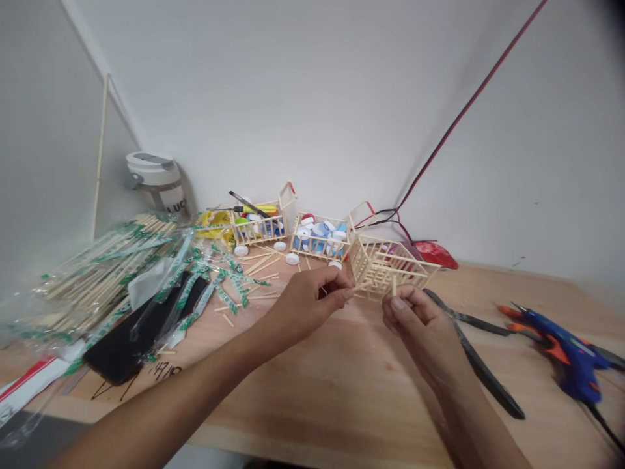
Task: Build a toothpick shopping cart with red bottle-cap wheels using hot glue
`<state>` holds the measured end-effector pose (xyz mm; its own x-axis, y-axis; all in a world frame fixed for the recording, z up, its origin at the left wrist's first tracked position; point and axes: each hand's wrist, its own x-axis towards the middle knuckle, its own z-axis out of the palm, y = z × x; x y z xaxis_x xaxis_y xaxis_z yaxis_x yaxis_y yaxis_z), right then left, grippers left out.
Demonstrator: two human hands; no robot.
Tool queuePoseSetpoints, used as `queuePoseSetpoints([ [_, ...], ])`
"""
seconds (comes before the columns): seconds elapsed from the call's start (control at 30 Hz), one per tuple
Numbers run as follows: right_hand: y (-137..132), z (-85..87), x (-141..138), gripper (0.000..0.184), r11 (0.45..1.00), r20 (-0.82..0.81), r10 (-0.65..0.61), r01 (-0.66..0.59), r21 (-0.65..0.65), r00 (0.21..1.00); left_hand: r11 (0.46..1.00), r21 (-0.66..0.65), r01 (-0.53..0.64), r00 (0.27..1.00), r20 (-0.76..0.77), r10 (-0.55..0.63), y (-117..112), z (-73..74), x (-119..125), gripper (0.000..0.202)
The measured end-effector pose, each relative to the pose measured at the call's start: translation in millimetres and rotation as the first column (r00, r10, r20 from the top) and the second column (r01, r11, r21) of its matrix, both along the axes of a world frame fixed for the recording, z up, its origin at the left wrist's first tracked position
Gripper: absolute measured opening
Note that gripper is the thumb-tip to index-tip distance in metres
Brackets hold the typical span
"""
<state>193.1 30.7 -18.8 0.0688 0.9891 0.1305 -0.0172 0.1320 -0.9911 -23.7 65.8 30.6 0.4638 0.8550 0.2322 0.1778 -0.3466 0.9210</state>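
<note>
Cage (393, 264) of pale craft sticks, just right of centre on the table (342, 397), right up against both hands. Left hand (307, 306) narrow, thumb and forefinger pinching a short stick (359, 287) nearly level, its tip at the cage's near left corner. Right hand (415, 319) also narrow, fingers curled, thumb and forefinger around an upright stick (393, 284) at the cage's near side. Likely the steadiest hold for work this small: fingertips close to each stick's end, wrists low, sticks square to the cage bars, little pressure on the joints. Farther left, two similar stick carts (258, 225) loaded with bottle caps, a few white caps (279, 246) loose on the table, and scattered stick offcuts (258, 266). Left of those, stick bundles (107, 273) in clear wrappers with green print, too small to read, over a black phone (127, 345). At the far left, a white-lidded bottle (156, 182) with the letters "LUC" legible, the rest of the word out of sight. Near the phone, handwritten marks (166, 371) on the table, perhaps "49/18", though uncertain. On the right, a blue-and-orange glue gun (566, 355) with no readable brand, a long black tool (483, 371) just beside the right hand, and a red dish (434, 255) behind the cage, below a red-and-black wire (469, 111) running up the wall.
</note>
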Motion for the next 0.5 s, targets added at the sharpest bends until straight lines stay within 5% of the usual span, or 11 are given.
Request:
queuePoseSetpoints([
  [0.23,-2,6.2,-9,0.03,0.999,-0.028,0.046,-0.046,-0.016,0.999,0.992,-0.116,-0.05,0.984,0.164,0.069,-8,-13.6,16,0.011],
  [0.5,-2,6.4,-9,0.031,0.997,-0.018,0.06,-0.061,-0.036,0.998,0.981,-0.181,-0.068,0.983,0.158,0.097,-10,-18.2,19,0.013],
])
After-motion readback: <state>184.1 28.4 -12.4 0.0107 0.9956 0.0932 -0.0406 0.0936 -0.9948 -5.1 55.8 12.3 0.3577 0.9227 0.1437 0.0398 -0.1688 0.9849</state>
